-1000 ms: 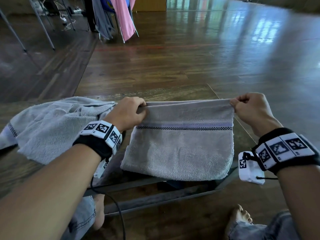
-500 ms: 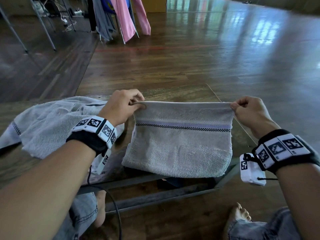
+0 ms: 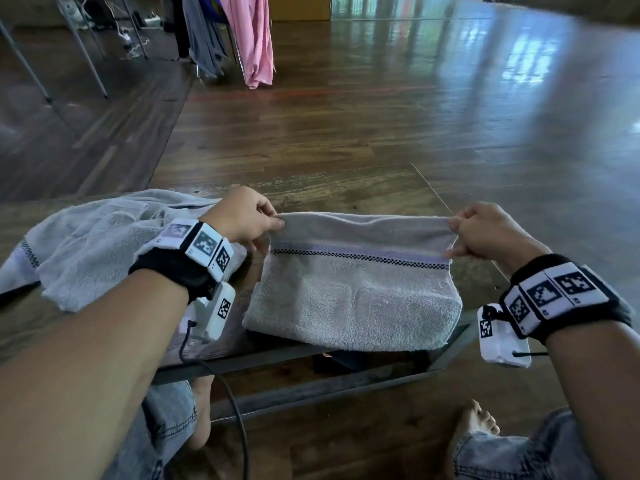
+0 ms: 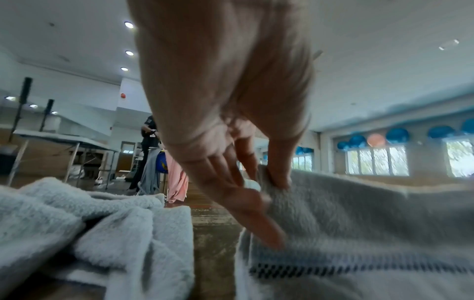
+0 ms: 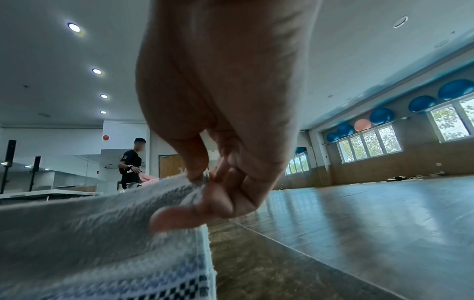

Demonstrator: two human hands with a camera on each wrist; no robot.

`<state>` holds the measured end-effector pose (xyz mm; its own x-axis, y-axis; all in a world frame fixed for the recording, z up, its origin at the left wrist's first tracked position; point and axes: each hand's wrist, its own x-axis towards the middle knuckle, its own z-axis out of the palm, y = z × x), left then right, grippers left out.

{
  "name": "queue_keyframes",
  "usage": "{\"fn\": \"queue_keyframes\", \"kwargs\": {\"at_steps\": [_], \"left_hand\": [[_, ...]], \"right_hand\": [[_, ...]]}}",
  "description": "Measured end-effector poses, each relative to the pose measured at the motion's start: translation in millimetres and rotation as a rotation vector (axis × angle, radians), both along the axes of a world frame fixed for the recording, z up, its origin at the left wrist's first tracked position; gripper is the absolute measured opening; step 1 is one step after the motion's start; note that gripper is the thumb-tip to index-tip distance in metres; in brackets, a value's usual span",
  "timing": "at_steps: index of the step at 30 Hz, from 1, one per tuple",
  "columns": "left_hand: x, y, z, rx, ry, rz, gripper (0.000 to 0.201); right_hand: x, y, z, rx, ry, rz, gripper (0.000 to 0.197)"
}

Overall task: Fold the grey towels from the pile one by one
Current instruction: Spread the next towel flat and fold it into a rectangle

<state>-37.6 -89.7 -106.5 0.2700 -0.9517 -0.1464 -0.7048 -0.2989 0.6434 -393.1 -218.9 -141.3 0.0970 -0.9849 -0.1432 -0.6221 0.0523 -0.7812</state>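
Holding a grey towel (image 3: 353,292) up by its two top corners, a seated person stretches its upper edge taut between both hands above a low wooden tabletop (image 3: 346,192). The left hand (image 3: 242,216) pinches the left corner and the right hand (image 3: 485,230) pinches the right corner, each grip narrow and closed on cloth. The towel's lower part rests on the tabletop, reaching its near edge; a black checked stripe (image 3: 360,256) runs across it just under the held edge.

From the head view, a rumpled pile of grey towels (image 3: 104,244) lies on the tabletop to the left, just beside the left wrist. Open wooden floor (image 3: 415,116) spreads ahead and to the right. Grey and pink cloths (image 3: 256,39) hang from a rack at the far left.

Only the left wrist view shows the pinch closely: thumb and fingers (image 4: 277,174) clamp the towel's corner, the little finger lying down along the cloth. It also shows a bare strip of tabletop between the pile (image 4: 89,223) and the held towel (image 4: 359,223).

Only the right wrist view shows the right thumb (image 5: 195,162) on top of the corner, with fingers curled beneath, and the towel's side edge hanging free with bare tabletop beside it.
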Motion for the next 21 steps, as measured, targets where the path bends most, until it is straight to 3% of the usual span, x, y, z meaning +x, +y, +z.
{"fn": "queue_keyframes", "kwargs": {"at_steps": [2,6,9,12,14,16,18,21], "left_hand": [[-5.1,-0.9,5.6,-0.009,0.209,0.069,0.015],[-17.4,-8.8,34.3,-0.452,0.309,0.218,0.014],[-23.8,-4.1,63.4,-0.718,0.247,0.171,0.018],[-25.7,9.7,77.8,-0.883,0.330,0.078,0.018],[-22.7,18.1,73.3,-0.886,0.288,0.058,0.020],[-15.6,22.9,59.2,-0.809,0.189,0.071,0.016],[-6.0,26.1,40.1,-0.656,0.108,0.049,0.007],[8.2,30.9,10.2,-0.318,0.045,-0.040,0.005]], "right_hand": [[4.2,-1.7,3.0,0.041,-0.112,0.002,0.008],[19.9,-3.1,34.1,-0.234,-0.439,-0.023,0.019],[26.0,4.1,64.1,-0.505,-0.809,0.068,0.015],[21.9,14.8,77.7,-0.555,-1.066,0.206,0.012],[17.8,20.4,72.3,-0.521,-1.047,0.184,0.014],[13.8,22.9,56.9,-0.465,-0.917,0.155,0.022],[7.2,23.5,38.0,-0.359,-0.718,0.123,0.024],[-9.4,23.9,12.8,-0.215,-0.272,0.126,0.018]]}}
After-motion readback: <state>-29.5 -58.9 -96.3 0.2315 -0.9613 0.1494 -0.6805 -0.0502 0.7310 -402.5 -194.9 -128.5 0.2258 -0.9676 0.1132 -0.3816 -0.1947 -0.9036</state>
